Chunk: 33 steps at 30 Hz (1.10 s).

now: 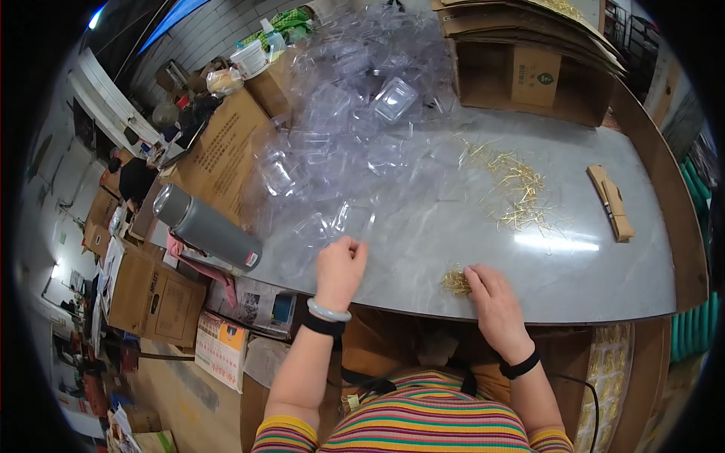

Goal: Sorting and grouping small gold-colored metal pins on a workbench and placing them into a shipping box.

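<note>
My left hand [341, 270] is closed, fingers curled in, above the near edge of the grey table. Just beyond its fingertips lies a clear plastic box [354, 217]; whether the fingers grip any part of it is hidden. On the right, my right hand [496, 306] rests at the table's edge with its fingers bent together. Its thumb and fingertips press at the side of a small bunch of thin gold-coloured wire pins [454, 281]. Farther off, a loose scatter of the same pins [521, 189] lies on the tabletop.
A large heap of clear plastic boxes [332, 113] covers the table's far left. A grey bottle [208, 226] leans at the left edge beside cardboard [215, 151]. To the right lies a folded brown cardboard strip [610, 202]; an open carton [491, 83] stands behind. A person [136, 180] sits far left.
</note>
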Tool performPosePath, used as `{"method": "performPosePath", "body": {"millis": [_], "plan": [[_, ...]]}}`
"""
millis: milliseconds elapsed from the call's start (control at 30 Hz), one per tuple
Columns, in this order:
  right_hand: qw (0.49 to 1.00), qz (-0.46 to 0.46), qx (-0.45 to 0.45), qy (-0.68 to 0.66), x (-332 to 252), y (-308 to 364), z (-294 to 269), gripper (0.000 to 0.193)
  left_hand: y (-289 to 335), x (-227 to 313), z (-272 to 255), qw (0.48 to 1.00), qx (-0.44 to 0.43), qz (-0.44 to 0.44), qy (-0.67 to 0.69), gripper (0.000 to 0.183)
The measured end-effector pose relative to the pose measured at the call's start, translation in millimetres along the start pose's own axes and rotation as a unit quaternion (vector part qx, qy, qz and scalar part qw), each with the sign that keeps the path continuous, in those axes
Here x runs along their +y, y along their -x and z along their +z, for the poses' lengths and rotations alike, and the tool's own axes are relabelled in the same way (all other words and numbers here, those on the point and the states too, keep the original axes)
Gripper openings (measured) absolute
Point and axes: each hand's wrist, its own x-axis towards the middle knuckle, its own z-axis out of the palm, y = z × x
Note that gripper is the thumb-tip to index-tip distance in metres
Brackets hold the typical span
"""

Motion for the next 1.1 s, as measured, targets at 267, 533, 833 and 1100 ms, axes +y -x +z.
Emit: {"method": "performPosePath", "body": {"millis": [267, 533, 833, 1100], "plan": [[0.999, 0.022, 0.018, 0.039, -7, 1, 5, 0.048, 49, 42, 34, 0.937, -0.078, -0.076, 0.333, 0.018], [0.999, 0.001, 0.004, 0.037, -5, 1, 7, 0.042, 133, 30, 2, 0.864, -0.338, -0.138, 0.348, 0.034], [0.999, -0.029, -0.043, -0.015, -12, -4, 8, 0.050, 120, 24, 42, 0.604, -0.403, -0.324, 0.607, 0.047], [0.986, -0.099, -0.102, -0.086, -53, 36, 13, 0.053, 141, 5, 29, 0.527, -0.395, -0.296, 0.692, 0.050]]}}
